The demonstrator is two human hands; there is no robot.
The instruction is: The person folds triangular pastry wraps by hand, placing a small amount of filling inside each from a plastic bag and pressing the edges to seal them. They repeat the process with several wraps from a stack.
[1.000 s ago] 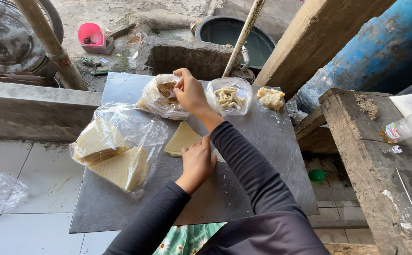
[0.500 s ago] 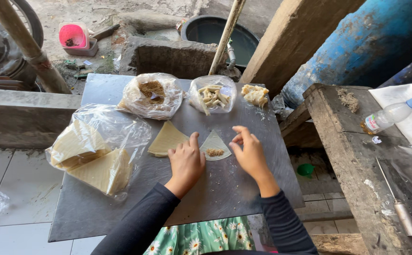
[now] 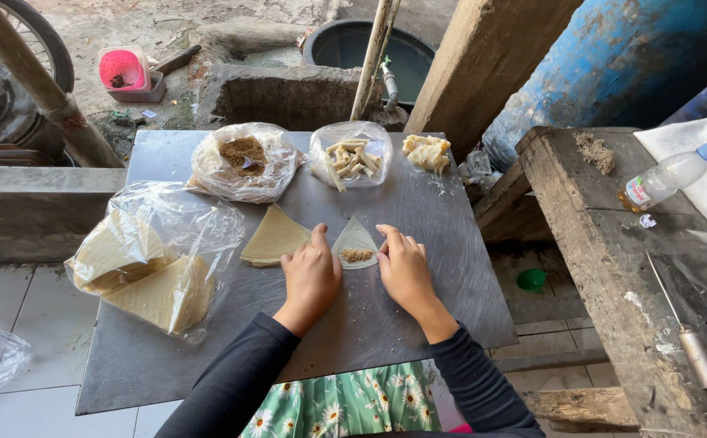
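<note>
A thin triangular wrapper (image 3: 356, 239) lies on the grey board (image 3: 418, 211) with a small heap of brown filling on it. My left hand (image 3: 311, 274) rests flat at its left edge, and my right hand (image 3: 402, 268) touches its right edge with the fingertips. Neither hand grips anything. A stack of pale triangular wrappers (image 3: 275, 237) lies just left of my left hand. Behind stand an open bag of brown filling (image 3: 242, 156), a bag of pale strips (image 3: 351, 156) and a small pile of folded pieces (image 3: 427, 152).
A large clear bag of wrapper stacks (image 3: 146, 264) fills the board's left side. On the rough wooden bench at right lie a plastic bottle (image 3: 670, 174) and a metal tool (image 3: 690, 337). A pink container (image 3: 124, 69), a dark basin (image 3: 365, 46) and a pole (image 3: 373, 53) stand behind.
My right hand came back from the filling bag and dropped filling on a single wrapper. Both hands now sit at that wrapper's edges.
</note>
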